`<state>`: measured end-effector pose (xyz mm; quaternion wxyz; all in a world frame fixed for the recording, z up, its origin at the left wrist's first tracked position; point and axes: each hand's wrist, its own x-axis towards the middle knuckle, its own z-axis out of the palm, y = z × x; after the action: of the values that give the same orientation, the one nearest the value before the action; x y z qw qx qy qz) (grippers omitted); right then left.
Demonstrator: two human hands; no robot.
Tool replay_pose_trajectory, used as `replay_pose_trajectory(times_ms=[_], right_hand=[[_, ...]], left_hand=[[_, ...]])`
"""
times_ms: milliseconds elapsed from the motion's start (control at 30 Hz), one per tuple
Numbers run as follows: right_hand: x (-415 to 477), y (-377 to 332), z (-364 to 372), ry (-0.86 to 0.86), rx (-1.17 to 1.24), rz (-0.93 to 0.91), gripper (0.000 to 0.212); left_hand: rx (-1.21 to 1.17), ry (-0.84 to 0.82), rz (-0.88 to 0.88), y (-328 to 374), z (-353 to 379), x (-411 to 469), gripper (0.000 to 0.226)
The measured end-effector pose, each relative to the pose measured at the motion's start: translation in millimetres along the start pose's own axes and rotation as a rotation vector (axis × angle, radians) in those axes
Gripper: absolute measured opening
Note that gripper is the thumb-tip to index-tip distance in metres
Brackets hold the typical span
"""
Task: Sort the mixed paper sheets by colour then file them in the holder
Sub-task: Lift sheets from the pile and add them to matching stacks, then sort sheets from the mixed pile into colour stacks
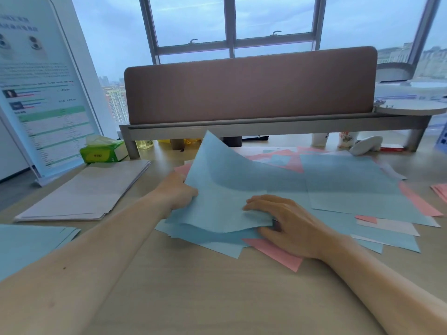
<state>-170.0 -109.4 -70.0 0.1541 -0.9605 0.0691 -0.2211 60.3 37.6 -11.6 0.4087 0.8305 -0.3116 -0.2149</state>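
- My left hand (179, 192) grips the left edge of a light blue paper sheet (227, 175), which is raised off the mixed pile of blue, pink and white sheets (358, 189).
- My right hand (287, 223) pinches its near edge, fingers on top and thumb beneath.
- I should lift only this sheet, without dragging those below.
- It should then go square on the sorted blue stack (29, 245) at the near left of the wooden bench (193, 298).
- I see no holder.
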Motion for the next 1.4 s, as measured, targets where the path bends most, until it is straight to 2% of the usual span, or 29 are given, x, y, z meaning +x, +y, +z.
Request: replay_pose_trajectory(times_ms=[133, 233, 300, 367, 433, 533, 567, 633, 700, 833, 1000, 1100, 1200, 1233, 1267, 1400], right_hand=[[-4.4, -5.7, -3.0, 0.097, -0.034, 0.13, 0.064], [1.0, -6.6, -3.6, 0.189, 0.042, 0.261, 0.074], [13.2, -4.3, -9.7, 0.193, 0.168, 0.437, 0.08], [29.3, -0.1, -16.6, 0.122, 0.32, 0.647, 0.082], [42.9, -1.3, -24.0, 0.096, 0.637, 0.839, 0.087], [55.3, -14.3, -36.2, 0.118, 1.049, 0.972, 0.056], [58.1, -17.4, -39.7, 0.121, 1.106, 0.995, 0.047], [61.4, -16.1, -41.3, 0.137, 1.167, 1.045, 0.045], [64.7, -12.6, -38.0, 0.156, 1.175, 1.08, 0.047], [70.1, -10.2, -28.4, 0.13, 1.047, 1.08, 0.025], [70.1, -6.2, -16.4, 0.125, 0.83, 0.998, 0.041], [62.8, -7.4, -8.3, 0.117, 0.73, 0.93, 0.025], [51.5, -1.2, -14.0, 0.213, 0.636, 0.906, 0.022], [46.5, 3.6, -21.8, 0.242, 0.633, 0.902, 0.015], [40.3, 9.8, -31.3, 0.28, 0.646, 0.902, 0.005], [1.7, 49.0, -79.7, 0.457, 0.65, 0.953, 0.015]], left_hand=[[-0.174, 0.116, -0.075, -9.4, -16.4, 5.5, 0.016], [-0.113, 0.096, -0.137, -19.4, -22.2, 9.2, 0.018], [0.019, 0.064, -0.128, -23.9, -17.5, 8.3, 0.017], [0.126, 0.086, -0.071, -27.0, -11.2, 9.4, 0.014], [0.212, 0.092, -0.023, -26.9, -6.0, 10.2, 0.012], [0.375, 0.107, 0.04, -26.0, -2.0, 9.8, 0.018], [0.394, 0.12, 0.043, -26.9, -0.6, 10.7, 0.024], [0.406, 0.132, 0.043, -26.9, 1.4, 11.0, 0.027], [0.432, 0.131, 0.035, -27.0, 1.4, 12.0, 0.022], [0.47, 0.123, 0.059, -27.8, 0.3, 12.5, 0.023], [0.507, 0.127, 0.074, -28.3, 1.2, 14.6, 0.026], [0.516, 0.141, 0.091, -27.3, 5.8, 11.5, 0.029], [0.56, 0.226, 0.157, -24.3, 10.2, 11.3, 0.053], [0.555, 0.254, 0.192, -21.6, 12.6, 10.6, 0.058], [0.538, 0.269, 0.228, -16.8, 16.0, 8.9, 0.06], [0.439, 0.214, 0.318, 12.4, 44.7, 1.8, 0.057]])
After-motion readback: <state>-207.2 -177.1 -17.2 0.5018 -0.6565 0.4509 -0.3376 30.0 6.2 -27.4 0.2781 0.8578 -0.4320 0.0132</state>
